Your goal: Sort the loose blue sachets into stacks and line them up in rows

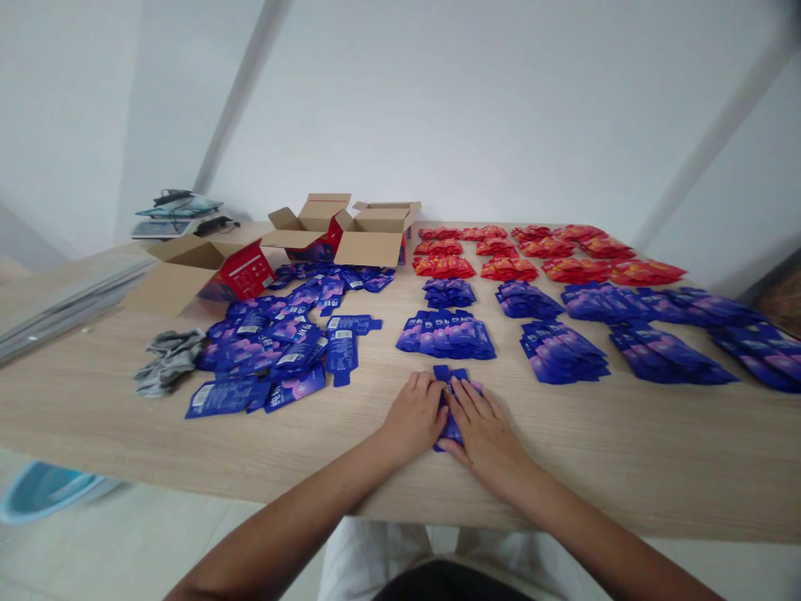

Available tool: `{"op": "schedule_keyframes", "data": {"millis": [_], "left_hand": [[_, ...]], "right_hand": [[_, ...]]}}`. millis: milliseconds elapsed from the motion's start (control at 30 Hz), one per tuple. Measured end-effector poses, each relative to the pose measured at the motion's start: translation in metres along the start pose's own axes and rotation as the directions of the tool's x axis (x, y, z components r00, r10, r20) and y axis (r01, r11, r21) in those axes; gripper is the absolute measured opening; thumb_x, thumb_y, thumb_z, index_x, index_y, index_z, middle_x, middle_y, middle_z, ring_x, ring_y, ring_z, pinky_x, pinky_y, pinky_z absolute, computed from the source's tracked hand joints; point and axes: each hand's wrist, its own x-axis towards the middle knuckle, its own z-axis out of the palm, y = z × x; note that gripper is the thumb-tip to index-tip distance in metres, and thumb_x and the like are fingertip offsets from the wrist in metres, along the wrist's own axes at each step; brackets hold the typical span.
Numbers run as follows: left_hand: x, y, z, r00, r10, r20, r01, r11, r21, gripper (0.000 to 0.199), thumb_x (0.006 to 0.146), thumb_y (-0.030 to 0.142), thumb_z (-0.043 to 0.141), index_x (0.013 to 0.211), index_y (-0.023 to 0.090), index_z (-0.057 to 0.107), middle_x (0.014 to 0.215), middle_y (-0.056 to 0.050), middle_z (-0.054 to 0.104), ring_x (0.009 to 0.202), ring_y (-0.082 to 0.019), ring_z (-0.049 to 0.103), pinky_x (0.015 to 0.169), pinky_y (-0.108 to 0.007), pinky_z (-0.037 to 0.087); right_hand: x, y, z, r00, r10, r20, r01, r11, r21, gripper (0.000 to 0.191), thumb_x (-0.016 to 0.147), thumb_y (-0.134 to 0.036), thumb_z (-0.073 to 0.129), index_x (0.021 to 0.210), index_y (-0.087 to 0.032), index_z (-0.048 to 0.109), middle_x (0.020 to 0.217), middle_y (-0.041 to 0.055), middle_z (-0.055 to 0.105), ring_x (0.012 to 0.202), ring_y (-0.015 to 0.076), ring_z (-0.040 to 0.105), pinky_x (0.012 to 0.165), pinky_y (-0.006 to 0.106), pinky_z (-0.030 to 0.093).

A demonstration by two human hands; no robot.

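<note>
Blue pouches (pixel 451 430) lie on the wooden table near its front edge, partly covered by both hands. At their left side, my left hand (pixel 417 417) is closed, its bent fingers pressing on them. My right hand (pixel 485 430) rests over their right side with its fingers spread, touching the top. Just beyond the hands sits a fanned pile of blue pouches (pixel 445 335). How many pouches are under the hands is hidden.
Loose blue pouches (pixel 269 338) lie heaped at the left, beside grey gloves (pixel 168 361). Open cartons (pixel 241 271) stand behind them. Piles of red pouches (pixel 510 268) and blue pouches (pixel 563 351) fill the right. A scale (pixel 163 229) is at the back left; a blue basin (pixel 47 491) is on the floor.
</note>
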Motion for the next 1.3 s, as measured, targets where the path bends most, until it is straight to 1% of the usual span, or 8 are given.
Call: {"op": "schedule_keyframes", "data": {"millis": [300, 467, 567, 667, 733, 833, 1133, 1300], "left_hand": [[-0.012, -0.002, 0.011, 0.98, 0.048, 0.195, -0.057, 0.998, 0.04, 0.066, 0.091, 0.05, 0.035, 0.142, 0.008, 0.028, 0.149, -0.02, 0.027, 0.141, -0.029, 0.018, 0.113, -0.052, 0.012], [-0.01, -0.015, -0.008, 0.976, 0.06, 0.211, -0.049, 0.997, -0.056, 0.086, 0.081, 0.066, 0.043, 0.144, 0.012, 0.023, 0.15, -0.019, 0.025, 0.141, -0.03, 0.017, 0.112, -0.053, 0.013], [-0.001, -0.049, -0.034, 0.99, -0.14, -0.007, 0.14, 0.99, 0.017, 0.064, 0.089, 0.053, 0.04, 0.14, 0.015, 0.033, 0.143, -0.016, 0.04, 0.135, -0.026, 0.032, 0.111, -0.046, 0.024], [0.007, -0.094, -0.056, 0.887, -0.397, -0.235, 0.449, 0.859, 0.245, 0.059, 0.088, 0.041, 0.048, 0.134, 0.005, 0.038, 0.138, -0.024, 0.043, 0.13, -0.032, 0.038, 0.105, -0.045, 0.032], [0.01, -0.117, -0.061, 0.824, -0.509, -0.25, 0.567, 0.727, 0.388, 0.06, 0.084, 0.035, 0.055, 0.131, 0.001, 0.041, 0.132, -0.029, 0.045, 0.123, -0.037, 0.044, 0.098, -0.046, 0.038], [0.012, -0.13, -0.054, 0.81, -0.561, -0.171, 0.561, 0.658, 0.502, 0.048, 0.085, 0.021, 0.05, 0.128, 0.0, 0.044, 0.123, -0.03, 0.052, 0.114, -0.035, 0.053, 0.09, -0.043, 0.044], [0.014, -0.119, -0.066, 0.85, -0.52, -0.087, 0.506, 0.76, 0.407, 0.052, 0.08, 0.002, 0.037, 0.132, 0.004, 0.043, 0.107, -0.021, 0.065, 0.095, -0.027, 0.064, 0.08, -0.036, 0.049], [0.02, -0.064, -0.084, 0.967, -0.252, -0.044, 0.251, 0.968, -0.018, 0.036, 0.087, 0.018, 0.042, 0.117, 0.022, 0.06, 0.11, -0.008, 0.068, 0.101, -0.023, 0.062, 0.091, -0.033, 0.044]], "right_hand": [[-0.003, 0.002, -0.003, 0.999, -0.05, 0.011, 0.05, 0.999, 0.007, 0.088, 0.08, -0.065, 0.045, 0.143, -0.005, 0.029, 0.15, 0.0207, 0.026, 0.14, 0.0311, 0.017, 0.112, 0.053, 0.014], [-0.008, 0.007, -0.004, 0.994, -0.108, -0.024, 0.109, 0.993, 0.04, 0.081, 0.083, -0.063, 0.043, 0.145, -0.012, 0.028, 0.15, 0.0177, 0.027, 0.14, 0.0304, 0.019, 0.112, 0.054, 0.015], [-0.007, 0.007, -0.012, 0.99, -0.14, -0.033, 0.142, 0.987, 0.076, 0.073, 0.086, -0.055, 0.046, 0.147, -0.021, 0.023, 0.152, 0.0111, 0.025, 0.14, 0.029, 0.02, 0.111, 0.054, 0.018], [0.001, 0.004, -0.023, 0.982, -0.188, -0.015, 0.188, 0.974, 0.122, 0.065, 0.088, -0.05, 0.047, 0.145, -0.027, 0.026, 0.152, 0.0062, 0.027, 0.14, 0.0272, 0.022, 0.111, 0.052, 0.022], [0.012, 0.0, -0.029, 0.979, -0.202, 0.002, 0.2, 0.969, 0.144, 0.057, 0.089, -0.046, 0.046, 0.141, -0.027, 0.035, 0.15, 0.0055, 0.032, 0.139, 0.0265, 0.025, 0.111, 0.051, 0.024], [0.029, -0.004, -0.031, 0.981, -0.196, -0.004, 0.194, 0.965, 0.176, 0.045, 0.09, -0.038, 0.046, 0.133, -0.024, 0.049, 0.144, 0.0076, 0.042, 0.135, 0.0262, 0.032, 0.109, 0.049, 0.029], [0.038, 0.005, -0.022, 0.979, -0.14, -0.145, 0.182, 0.925, 0.334, 0.034, 0.092, -0.021, 0.039, 0.121, -0.022, 0.057, 0.127, 0.0078, 0.058, 0.121, 0.0212, 0.05, 0.105, 0.043, 0.04], [0.042, 0.008, -0.028, 0.946, 0.029, -0.324, 0.125, 0.887, 0.444, 0.05, 0.091, -0.028, 0.04, 0.14, -0.021, 0.033, 0.137, 0.011, 0.048, 0.126, 0.0229, 0.045, 0.103, 0.043, 0.042]]}}
